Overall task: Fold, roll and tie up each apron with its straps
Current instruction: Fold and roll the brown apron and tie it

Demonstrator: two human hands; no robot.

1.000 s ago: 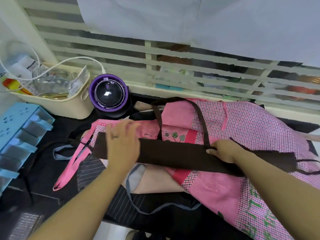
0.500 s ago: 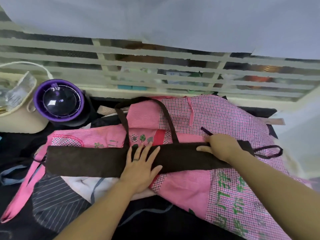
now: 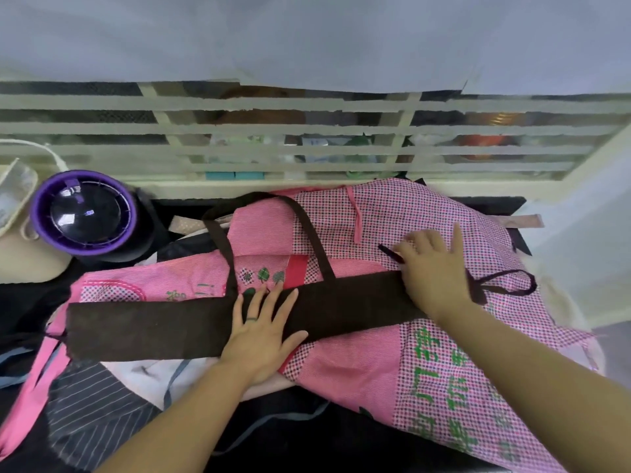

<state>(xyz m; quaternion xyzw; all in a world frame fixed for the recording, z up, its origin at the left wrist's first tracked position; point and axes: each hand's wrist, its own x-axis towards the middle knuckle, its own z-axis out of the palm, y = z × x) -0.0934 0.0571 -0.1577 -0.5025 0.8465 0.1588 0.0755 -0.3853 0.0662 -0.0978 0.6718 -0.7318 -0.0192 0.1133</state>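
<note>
On pink pile (image 3: 426, 213), apron (image 3: 146, 331) needs smoothing before the roll, by my judgement. Square left end, press creases out rightward, roll tight, leave straps free for tying. Left hand (image 3: 263, 332) flat mid-strip, fingers spread, gripping nothing. Right hand (image 3: 433, 278) flat on right end, fingers straight, nothing held. Apron: dark brown, matte, folded into long strip. Loop (image 3: 218, 240) arches from centre; strap (image 3: 505, 279) trails off right end.
</note>
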